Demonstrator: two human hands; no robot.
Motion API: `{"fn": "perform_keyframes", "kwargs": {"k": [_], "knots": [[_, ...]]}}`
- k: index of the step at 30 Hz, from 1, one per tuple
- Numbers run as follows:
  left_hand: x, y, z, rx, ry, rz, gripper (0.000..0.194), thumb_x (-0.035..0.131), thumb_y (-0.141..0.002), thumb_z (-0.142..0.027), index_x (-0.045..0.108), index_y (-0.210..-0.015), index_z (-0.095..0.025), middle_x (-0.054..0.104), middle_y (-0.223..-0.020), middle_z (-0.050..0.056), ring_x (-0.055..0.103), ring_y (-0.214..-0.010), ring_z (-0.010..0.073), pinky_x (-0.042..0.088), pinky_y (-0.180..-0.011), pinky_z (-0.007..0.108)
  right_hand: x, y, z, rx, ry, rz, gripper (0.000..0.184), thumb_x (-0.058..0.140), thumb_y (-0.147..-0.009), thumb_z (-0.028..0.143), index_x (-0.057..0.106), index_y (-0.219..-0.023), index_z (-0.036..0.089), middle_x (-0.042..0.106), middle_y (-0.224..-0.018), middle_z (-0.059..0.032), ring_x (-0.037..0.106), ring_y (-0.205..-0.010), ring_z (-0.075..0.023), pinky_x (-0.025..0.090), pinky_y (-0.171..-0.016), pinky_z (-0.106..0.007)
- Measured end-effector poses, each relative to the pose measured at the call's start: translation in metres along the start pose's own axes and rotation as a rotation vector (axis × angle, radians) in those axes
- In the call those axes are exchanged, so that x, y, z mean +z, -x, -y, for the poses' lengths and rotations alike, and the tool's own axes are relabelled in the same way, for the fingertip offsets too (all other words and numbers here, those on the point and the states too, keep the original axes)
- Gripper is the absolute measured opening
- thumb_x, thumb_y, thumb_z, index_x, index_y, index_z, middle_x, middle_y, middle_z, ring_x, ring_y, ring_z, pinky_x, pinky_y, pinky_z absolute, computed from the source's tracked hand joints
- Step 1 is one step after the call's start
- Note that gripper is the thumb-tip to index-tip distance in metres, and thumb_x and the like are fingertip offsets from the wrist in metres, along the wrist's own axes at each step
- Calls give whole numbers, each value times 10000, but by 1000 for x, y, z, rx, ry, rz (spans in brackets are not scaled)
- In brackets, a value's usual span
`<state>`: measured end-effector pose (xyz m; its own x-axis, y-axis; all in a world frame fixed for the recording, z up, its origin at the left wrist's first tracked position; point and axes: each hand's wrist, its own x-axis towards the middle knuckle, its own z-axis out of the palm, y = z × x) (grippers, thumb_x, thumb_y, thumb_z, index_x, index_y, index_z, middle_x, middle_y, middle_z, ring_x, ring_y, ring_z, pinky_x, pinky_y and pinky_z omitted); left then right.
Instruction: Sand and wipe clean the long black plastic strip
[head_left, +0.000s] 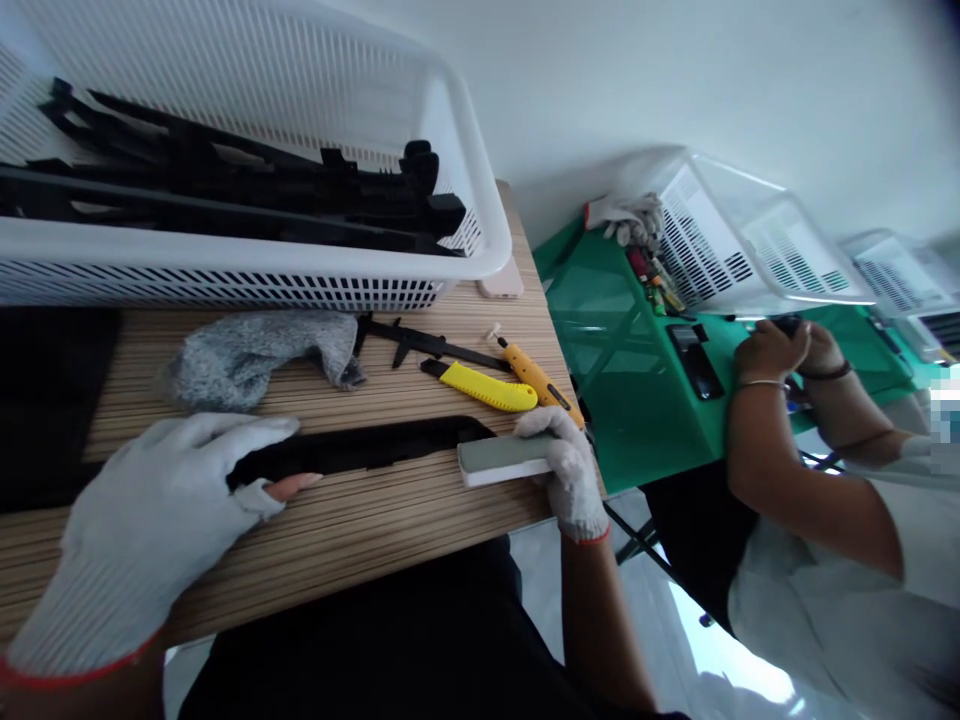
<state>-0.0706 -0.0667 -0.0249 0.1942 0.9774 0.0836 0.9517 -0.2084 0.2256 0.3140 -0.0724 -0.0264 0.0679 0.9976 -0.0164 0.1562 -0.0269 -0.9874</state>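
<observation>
My left hand [150,520], in a white knit glove with the thumb tip bare, is closed on a long black plastic strip [375,446] lying along the wood-grain table. My right hand [566,470], also gloved, grips a flat block [504,458], grey-green on top and white below. The block is at the strip's right end; whether they touch I cannot tell. Beyond the strip lie a yellow utility knife [491,387], an orange-handled tool [541,383], a black caliper [442,346] and a crumpled grey cloth [262,357].
A white plastic basket [262,262] of black plastic parts [247,190] stands at the table's back. A dark flat sheet [45,400] lies at the left. To the right, a co-worker [817,480] handles something dark at a green table [607,340] with a phone and more baskets.
</observation>
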Motion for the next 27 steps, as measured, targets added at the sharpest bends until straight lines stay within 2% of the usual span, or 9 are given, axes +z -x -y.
{"fn": "perform_keyframes", "kwargs": {"k": [3,8,11,14,18,20,22,25,27], "knots": [[-5,-1,-5,50,-51,6,965,154,-960,-856,830,-1151,-194,789,-1132,191,727,-985,436,586,-820,581,4,0,5,-11,10,-48,404,720,-844,600,693,-1032,243,739,-976,-55,694,-852,-238,577,-758,-374],[-6,2,-10,46,-82,-56,824,259,-999,-756,817,-1138,-166,779,-1122,201,729,-971,440,560,-782,548,18,-2,11,209,2,-207,464,817,-769,461,650,-1151,259,711,-864,-7,552,-528,-136,448,-454,-273],[-6,2,-12,56,-93,-75,806,266,-1005,-763,810,-1125,-182,779,-1115,177,729,-970,415,552,-772,517,27,-3,10,213,25,-214,403,841,-736,449,697,-1040,228,726,-914,-38,620,-620,-159,518,-518,-299],[-8,1,-13,48,-101,-55,852,212,-1007,-785,807,-1119,-185,778,-1104,172,730,-956,412,556,-774,527,30,-4,8,146,34,-413,355,795,-782,441,707,-1050,226,744,-1024,-62,671,-756,-190,574,-626,-334],[-11,-1,-12,66,-97,-22,931,173,-990,-815,809,-1142,-153,776,-1091,200,727,-978,435,572,-804,558,30,-3,8,145,77,-268,400,848,-734,416,714,-1052,214,737,-1000,-66,699,-870,-234,611,-768,-404],[-12,-2,-11,65,-104,-21,942,155,-990,-812,813,-1141,-156,776,-1085,201,730,-970,432,578,-792,559,29,-2,7,141,83,-320,410,808,-776,437,696,-1101,214,718,-973,-61,691,-865,-235,607,-766,-411],[-12,-2,-11,48,-107,-25,937,155,-983,-819,815,-1141,-173,777,-1088,191,731,-970,426,582,-789,556,29,-1,6,125,97,-380,386,767,-809,445,677,-1112,225,697,-942,-51,667,-812,-220,590,-712,-388],[-12,-1,-12,45,-95,20,973,123,-960,-846,813,-1152,-187,783,-1100,179,730,-989,422,586,-813,558,27,2,6,135,95,-226,429,799,-781,412,667,-1158,258,670,-892,-24,612,-692,-185,539,-598,-331],[-12,-1,-14,39,-109,40,993,90,-957,-847,811,-1158,-194,785,-1107,176,732,-985,414,588,-813,550,23,3,6,142,29,-228,464,778,-802,398,640,-1233,297,648,-891,0,550,-596,-141,470,-506,-275]]}}
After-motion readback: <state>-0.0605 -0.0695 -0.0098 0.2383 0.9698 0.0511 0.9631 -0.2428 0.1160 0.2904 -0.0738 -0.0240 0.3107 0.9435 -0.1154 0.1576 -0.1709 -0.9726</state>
